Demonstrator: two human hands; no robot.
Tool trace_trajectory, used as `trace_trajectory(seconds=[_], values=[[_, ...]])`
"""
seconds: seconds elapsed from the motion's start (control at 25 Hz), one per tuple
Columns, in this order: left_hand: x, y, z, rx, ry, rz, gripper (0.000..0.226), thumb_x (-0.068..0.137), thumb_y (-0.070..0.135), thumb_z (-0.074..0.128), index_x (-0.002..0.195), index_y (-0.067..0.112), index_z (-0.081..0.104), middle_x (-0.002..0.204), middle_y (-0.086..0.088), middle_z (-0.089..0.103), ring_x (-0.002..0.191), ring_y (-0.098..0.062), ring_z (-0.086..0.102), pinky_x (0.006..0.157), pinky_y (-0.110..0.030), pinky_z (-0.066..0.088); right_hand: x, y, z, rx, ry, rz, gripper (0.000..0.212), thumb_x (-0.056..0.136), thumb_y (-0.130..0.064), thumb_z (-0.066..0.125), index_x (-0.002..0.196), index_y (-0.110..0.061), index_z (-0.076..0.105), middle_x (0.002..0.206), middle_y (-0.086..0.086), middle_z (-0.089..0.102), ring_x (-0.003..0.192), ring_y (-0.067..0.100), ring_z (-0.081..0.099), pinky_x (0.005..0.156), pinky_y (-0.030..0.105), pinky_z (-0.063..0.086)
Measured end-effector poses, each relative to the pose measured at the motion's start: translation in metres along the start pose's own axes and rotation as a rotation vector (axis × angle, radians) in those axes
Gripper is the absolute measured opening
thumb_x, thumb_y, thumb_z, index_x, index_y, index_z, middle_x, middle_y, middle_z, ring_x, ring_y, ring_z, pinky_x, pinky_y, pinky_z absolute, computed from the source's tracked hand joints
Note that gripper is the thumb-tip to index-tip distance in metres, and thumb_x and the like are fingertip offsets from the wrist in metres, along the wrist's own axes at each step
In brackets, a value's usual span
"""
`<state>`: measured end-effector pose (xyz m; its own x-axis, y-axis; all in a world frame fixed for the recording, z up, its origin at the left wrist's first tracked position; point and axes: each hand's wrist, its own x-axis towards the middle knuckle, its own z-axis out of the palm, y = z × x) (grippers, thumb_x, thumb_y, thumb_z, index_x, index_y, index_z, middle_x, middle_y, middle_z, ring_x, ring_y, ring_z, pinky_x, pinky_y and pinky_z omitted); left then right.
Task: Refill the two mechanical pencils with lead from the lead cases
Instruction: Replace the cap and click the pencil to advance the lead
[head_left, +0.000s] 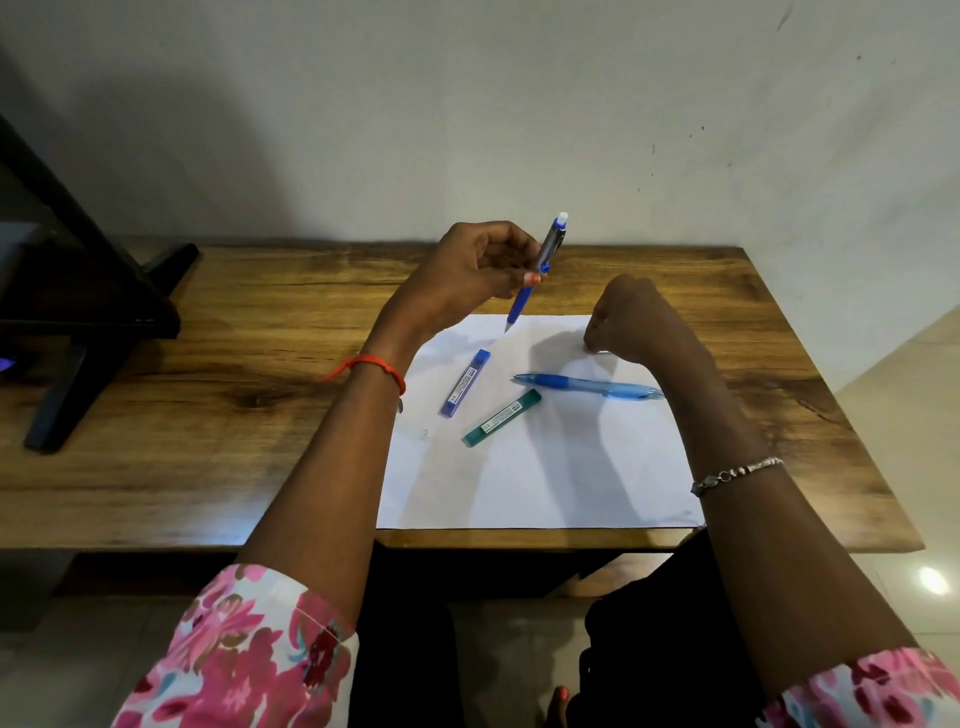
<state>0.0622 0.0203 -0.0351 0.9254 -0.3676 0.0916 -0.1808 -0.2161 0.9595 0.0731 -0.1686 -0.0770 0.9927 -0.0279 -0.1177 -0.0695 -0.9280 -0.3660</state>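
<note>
Thumb and curled fingers of the left hand (478, 270) pinch the dark-blue mechanical pencil (548, 249) at mid-barrel. It is held off the table and tilted, with the white-capped end up and away from the grip and the tip pointing down, just above the far edge of the white sheet (545, 467).

Below that grip and a little toward the person, the blue lead case (465, 383) lies flat on the sheet. The green lead case (501, 418) lies just beside it, nearer still, and the two do not touch. To the right of the grip the light-blue mechanical pencil (587, 385) lies across the paper.

Above that pencil the right hand (639, 322) is knuckles-up, fingers curled, with its fingertips down on the sheet — whether they pinch anything I cannot tell.

The sheet rests on a wooden table (208, 415). An orange thread (374, 364) circles the left wrist — a silver bracelet (737, 473) the right.
</note>
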Motion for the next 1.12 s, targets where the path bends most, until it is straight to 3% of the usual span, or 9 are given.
trace_trajectory(seconds=[0.36,0.52,0.6,0.72,0.88,1.0,1.12], values=[[0.0,0.0,0.001,0.007,-0.002,-0.01,0.024,0.079,-0.003,0.065,0.082,0.021,0.059,0.085,0.001,0.066,0.093,-0.025,0.065,0.086,-0.042,0.052,0.002,0.0,0.0,0.067,0.0,-0.004,0.024,0.076,0.002,0.062,0.1,0.004,0.065,0.107,0.022,0.062,0.089,0.035,0.063,0.071,0.035,0.05],[0.0,-0.001,0.0,0.019,-0.006,-0.005,0.023,0.079,-0.001,0.065,0.083,0.021,0.059,0.087,0.0,0.066,0.093,-0.024,0.065,0.084,-0.04,0.053,0.001,0.005,-0.006,0.179,0.034,0.019,0.021,0.076,0.003,0.058,0.093,0.012,0.066,0.094,0.026,0.067,0.074,0.03,0.059,0.055,0.029,0.042],[0.001,-0.001,0.0,0.02,-0.006,-0.003,0.023,0.079,-0.001,0.065,0.083,0.021,0.059,0.087,-0.001,0.066,0.094,-0.025,0.065,0.084,-0.038,0.053,-0.003,0.006,-0.013,0.348,0.023,0.033,0.02,0.077,0.002,0.061,0.093,0.012,0.067,0.088,0.024,0.068,0.069,0.026,0.056,0.055,0.029,0.044],[0.001,-0.002,0.0,0.004,-0.002,-0.001,0.022,0.08,-0.002,0.065,0.083,0.019,0.06,0.087,-0.003,0.066,0.092,-0.025,0.064,0.082,-0.035,0.054,-0.016,-0.003,-0.027,0.837,-0.039,-0.004,0.009,0.083,0.0,0.06,0.084,0.004,0.068,0.081,0.011,0.067,0.07,0.02,0.06,0.061,0.026,0.055],[0.002,-0.002,0.0,0.007,0.005,0.004,0.023,0.08,-0.005,0.064,0.082,0.017,0.059,0.084,-0.001,0.065,0.08,-0.014,0.065,0.077,-0.029,0.054,-0.023,-0.014,-0.041,1.362,0.083,-0.206,0.015,0.088,0.002,0.054,0.088,-0.004,0.067,0.069,0.003,0.07,0.065,0.014,0.065,0.061,0.023,0.054],[0.002,-0.002,0.001,0.038,0.014,0.006,0.02,0.08,-0.005,0.064,0.085,0.014,0.061,0.082,0.002,0.065,0.07,0.0,0.064,0.073,-0.024,0.054,-0.024,-0.021,-0.04,1.435,0.135,-0.342,0.018,0.087,0.004,0.054,0.096,-0.004,0.068,0.072,-0.002,0.07,0.07,0.013,0.061,0.065,0.023,0.05],[0.003,-0.001,0.001,0.08,0.02,0.002,0.019,0.08,-0.004,0.064,0.095,0.007,0.061,0.084,0.002,0.065,0.068,0.004,0.063,0.07,-0.017,0.053,-0.027,-0.025,-0.039,1.438,0.165,-0.41,0.021,0.084,0.005,0.058,0.092,-0.009,0.071,0.08,-0.003,0.073,0.077,0.012,0.064,0.066,0.023,0.051]])
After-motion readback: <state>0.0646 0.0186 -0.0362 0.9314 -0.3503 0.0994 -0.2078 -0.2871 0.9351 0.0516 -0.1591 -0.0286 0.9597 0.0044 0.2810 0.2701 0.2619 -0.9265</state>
